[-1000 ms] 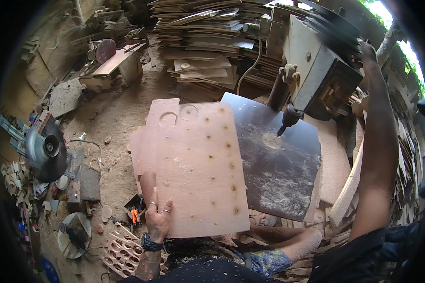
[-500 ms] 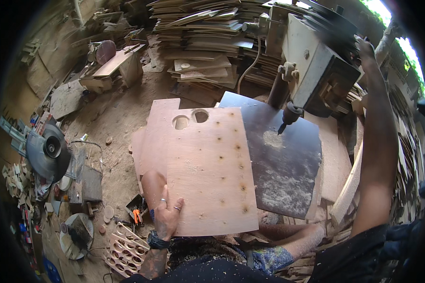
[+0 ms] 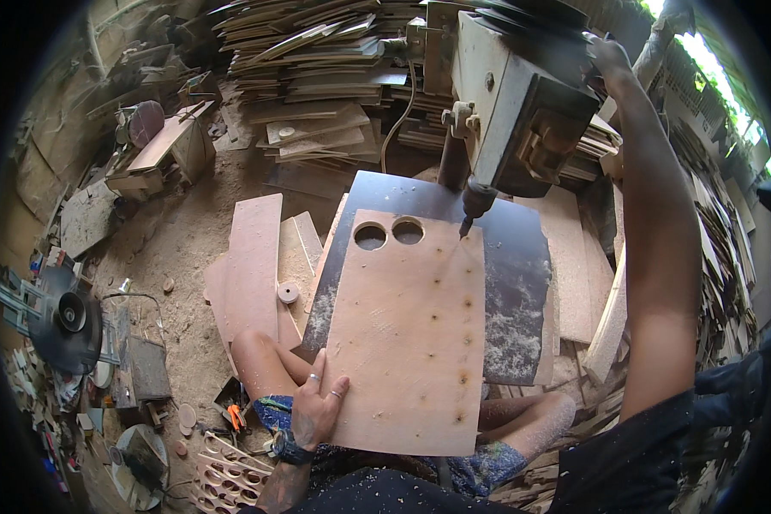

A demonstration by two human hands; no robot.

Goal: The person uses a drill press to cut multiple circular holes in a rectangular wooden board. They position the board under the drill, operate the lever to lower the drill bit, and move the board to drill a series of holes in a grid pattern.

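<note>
A pale plywood board (image 3: 403,343) lies across the dark drill table (image 3: 514,295), its near end above my crossed legs. Two round holes go through its far left corner, and small scorched marks run down its right side. My left hand (image 3: 319,407) grips the board's near left edge, with ringed fingers on the top face. Close over the far right corner hangs the drill bit (image 3: 465,227), under the drill press head (image 3: 522,111). At the upper right my right hand (image 3: 608,58) is closed at the side of the head; what it grips is hard to make out.
Stacked thin boards (image 3: 317,77) rise at the back. Loose board pieces (image 3: 253,257) lie left of the drill table. Farther left stand a circular blade (image 3: 70,313) and a sanding disc (image 3: 144,125). A hole-filled offcut (image 3: 230,475) lies near my left forearm.
The plywood board has moved right onto the drill table, its far right corner now by the bit. My left hand stays on its edge. The whole view has shifted, carrying the drill press leftward in the picture.
</note>
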